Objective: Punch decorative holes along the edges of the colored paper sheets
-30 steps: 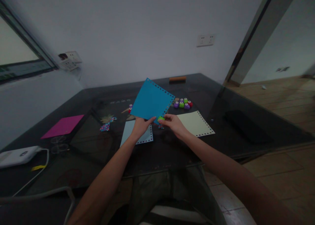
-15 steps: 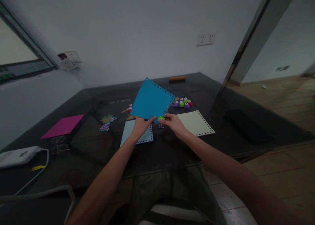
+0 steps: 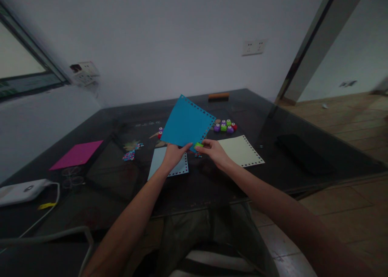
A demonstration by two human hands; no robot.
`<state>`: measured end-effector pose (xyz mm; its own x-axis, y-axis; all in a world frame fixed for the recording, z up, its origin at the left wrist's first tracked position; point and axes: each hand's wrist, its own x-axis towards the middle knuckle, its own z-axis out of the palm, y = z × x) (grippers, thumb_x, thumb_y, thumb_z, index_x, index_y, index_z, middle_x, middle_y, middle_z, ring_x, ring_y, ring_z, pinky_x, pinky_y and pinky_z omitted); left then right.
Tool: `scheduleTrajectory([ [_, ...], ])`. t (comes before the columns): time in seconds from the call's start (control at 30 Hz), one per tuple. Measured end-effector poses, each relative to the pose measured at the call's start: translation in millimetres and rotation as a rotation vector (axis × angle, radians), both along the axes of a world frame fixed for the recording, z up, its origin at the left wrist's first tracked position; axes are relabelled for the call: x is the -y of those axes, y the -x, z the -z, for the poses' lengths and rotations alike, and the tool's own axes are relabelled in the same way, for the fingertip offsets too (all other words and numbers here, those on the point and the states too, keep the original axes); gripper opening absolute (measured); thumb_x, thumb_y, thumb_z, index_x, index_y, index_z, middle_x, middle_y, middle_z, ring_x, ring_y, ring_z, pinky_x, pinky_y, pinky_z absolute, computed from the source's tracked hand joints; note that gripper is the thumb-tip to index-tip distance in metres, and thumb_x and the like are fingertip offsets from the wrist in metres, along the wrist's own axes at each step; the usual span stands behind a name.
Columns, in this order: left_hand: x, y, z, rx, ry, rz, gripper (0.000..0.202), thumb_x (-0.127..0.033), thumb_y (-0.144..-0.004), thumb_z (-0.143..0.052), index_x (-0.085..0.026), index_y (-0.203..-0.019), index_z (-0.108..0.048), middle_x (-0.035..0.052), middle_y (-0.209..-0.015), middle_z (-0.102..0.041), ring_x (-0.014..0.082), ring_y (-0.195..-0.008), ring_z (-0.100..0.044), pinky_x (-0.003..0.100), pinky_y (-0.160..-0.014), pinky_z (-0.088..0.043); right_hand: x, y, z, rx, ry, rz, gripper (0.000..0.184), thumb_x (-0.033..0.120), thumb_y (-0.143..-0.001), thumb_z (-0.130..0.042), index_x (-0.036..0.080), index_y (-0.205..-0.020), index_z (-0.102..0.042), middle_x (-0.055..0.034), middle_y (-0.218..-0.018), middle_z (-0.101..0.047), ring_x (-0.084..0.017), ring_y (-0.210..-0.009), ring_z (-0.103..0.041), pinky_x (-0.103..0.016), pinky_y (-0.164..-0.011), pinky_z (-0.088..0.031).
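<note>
Left grip (image 3: 173,155) holds blue sheet (image 3: 186,122) above glass table (image 3: 121,180).

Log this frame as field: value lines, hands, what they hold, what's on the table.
left hand: grips the blue sheet at its near corner, tilted up off the table
right hand: pinches a green punch at the sheet's edge
under hands: pale blue sheet
right of hands: cream sheet
behind: small punches
far left: pink sheet
</note>
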<state>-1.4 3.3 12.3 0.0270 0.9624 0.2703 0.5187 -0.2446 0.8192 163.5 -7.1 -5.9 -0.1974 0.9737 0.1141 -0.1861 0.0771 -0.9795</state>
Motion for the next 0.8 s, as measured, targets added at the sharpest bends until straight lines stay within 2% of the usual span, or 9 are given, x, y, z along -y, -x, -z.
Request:
scheduleTrajectory([
  [0.17,-3.4,2.4,4.5,-0.050,-0.007,-0.021,0.011,-0.028,-0.072,-0.066,-0.018,-0.076,-0.068,0.0050,-0.076,-0.073,0.0208,-0.073,-0.067,0.029,-0.071,-0.050,-1.8,0.3,1.6,0.002,-0.004,0.001,0.028,0.037,-0.059,-0.078,0.018,-0.073,-0.063,-0.0018,-0.073,-0.066,-0.015,-0.069,-0.058,-0.030,-0.070,-0.044],
  [0.33,-2.6,1.5,4.4,-0.040,-0.028,-0.032,0.016,-0.028,-0.071,-0.067,-0.016,-0.082,-0.069,0.0070,-0.083,-0.073,0.0224,-0.086,-0.066,0.031,-0.078,-0.050,-1.0,0.3,0.4,-0.004,-0.016,0.010,0.025,0.035,-0.060,-0.077,0.017,-0.072,-0.063,-0.0016,-0.073,-0.065,-0.015,-0.069,-0.057,-0.030,-0.070,-0.043],
  [0.57,2.4,-2.8,-2.0,0.018,0.037,-0.011,0.018,-0.024,-0.073,-0.067,-0.015,-0.089,-0.068,0.0069,-0.090,-0.073,0.0214,-0.078,-0.067,0.031,-0.076,-0.052,-2.7,-1.0,2.2,-0.007,-0.003,0.001,0.027,0.034,-0.059,-0.077,0.017,-0.076,-0.065,-0.0035,-0.079,-0.067,-0.016,-0.073,-0.059,-0.032,-0.075,-0.044],
  [0.8,-0.8,-0.4,3.9,-0.004,0.010,-0.001,0.019,-0.027,-0.074,-0.065,-0.016,-0.089,-0.067,0.0073,-0.091,-0.073,0.0210,-0.081,-0.066,0.032,-0.081,-0.050,-1.5,-1.0,0.8,-0.015,-0.014,-0.003,0.029,0.034,-0.059,-0.078,0.017,-0.079,-0.067,-0.0047,-0.083,-0.069,-0.017,-0.076,-0.060,-0.034,-0.078,-0.045],
])
